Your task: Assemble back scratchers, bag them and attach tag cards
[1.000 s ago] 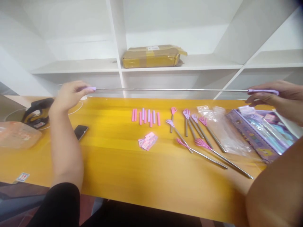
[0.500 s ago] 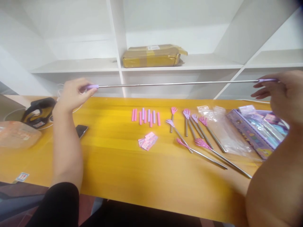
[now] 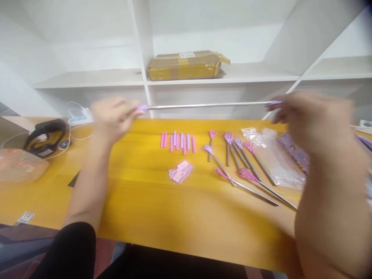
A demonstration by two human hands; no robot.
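Observation:
Above the table, a telescopic back scratcher (image 3: 207, 105) with a thin metal rod is held level between both hands. My left hand (image 3: 113, 116) is closed on one purple end of it. My right hand (image 3: 314, 116), blurred, grips the purple end on the other side; which end is the claw cannot be made out. Below the rod lie several pink and purple tubes (image 3: 184, 145) in a row and a small pile of pink cards (image 3: 180, 172). To the right are several back scratchers (image 3: 255, 192) with pink or purple claw heads and metal rods.
Clear plastic bags (image 3: 279, 162) lie beside a purple printed box (image 3: 293, 153), partly hidden by my right arm. A taped carton (image 3: 186, 66) sits on the white shelf. At the left are a black headset-like band (image 3: 46, 137), cables, a power strip (image 3: 80, 117) and an orange translucent bag (image 3: 21, 166).
My hands have come closer together, and the rod between them is much shorter. My right hand moved left and my left hand moved right.

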